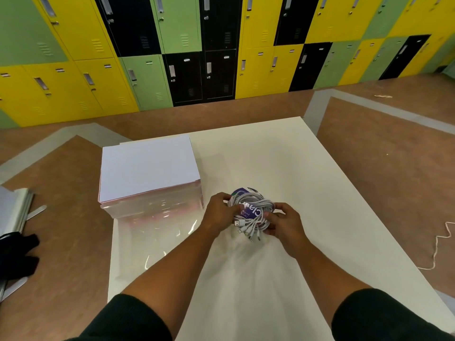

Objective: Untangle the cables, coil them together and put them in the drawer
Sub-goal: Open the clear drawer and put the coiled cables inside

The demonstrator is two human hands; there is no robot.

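Now the curled fingers of the left hand wrap the 9 o'clock edge of a coiled bundle of white cables, the thumb pressed on its near face. The fingers of the right hand curl round the 3 o'clock edge, so both hands clamp the bundle between them. The coil is held just above the white rectangular table, near its middle. Several white plugs hang loose from the bundle at 6 o'clock. A round purple disc with white lettering shows through and behind the loops; whether it is a card or a lid cannot be told.

At 9 o'clock from the hands stands a translucent plastic drawer box with a white top. A clear, glossy drawer seems to stand pulled out on its near side, though its edges are hard to make out.

Beyond the table lies a brown floor, with a thin white cord at 3 o'clock and a black cloth at 9 o'clock. Yellow, green and black metal lockers line the wall at 12 o'clock.
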